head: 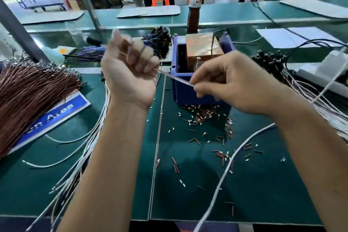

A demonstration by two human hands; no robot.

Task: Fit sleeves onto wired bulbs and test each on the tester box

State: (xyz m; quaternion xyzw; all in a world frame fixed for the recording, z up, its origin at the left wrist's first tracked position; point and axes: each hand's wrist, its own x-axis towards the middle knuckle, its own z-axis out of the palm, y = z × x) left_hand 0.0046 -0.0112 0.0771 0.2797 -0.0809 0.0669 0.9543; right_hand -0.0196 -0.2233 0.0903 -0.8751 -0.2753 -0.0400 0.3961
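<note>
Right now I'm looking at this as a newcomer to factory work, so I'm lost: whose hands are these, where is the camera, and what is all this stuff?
There is one picture, from a camera worn on a person's head, looking down at their own two bare hands; no machine is involved. The left hand and the right hand hold a thin pale wire stretched between them, fingers curled round its ends. Behind it stands a blue bin holding a copper-coloured box, probably the tester. Small brown and white sleeves lie scattered on the green mat. Brown wires are bundled at the left, white wires beside them, and a drink bottle stands behind.
</note>
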